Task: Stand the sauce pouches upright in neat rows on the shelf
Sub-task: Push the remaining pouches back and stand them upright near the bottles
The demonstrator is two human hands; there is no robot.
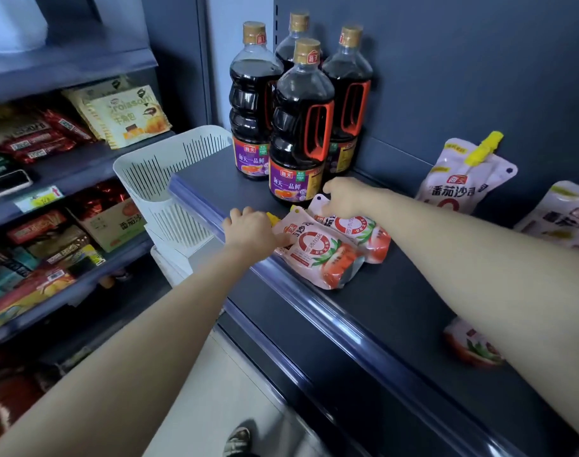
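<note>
Two white-and-red sauce pouches lie flat side by side near the front of the dark shelf (396, 301). My left hand (253, 230) grips the top of the near pouch (317, 252), by its yellow cap. My right hand (345, 197) holds the top edge of the far pouch (364, 230). A third pouch (459, 179) with a yellow spout stands upright against the back wall at the right. Another pouch (472, 344) lies partly hidden under my right forearm.
Several dark soy sauce bottles (298, 127) stand at the shelf's back left, just behind my right hand. A white slotted basket (169, 179) sits left of the shelf's end. A different pack (568, 216) leans at the far right. Snack shelves fill the left side.
</note>
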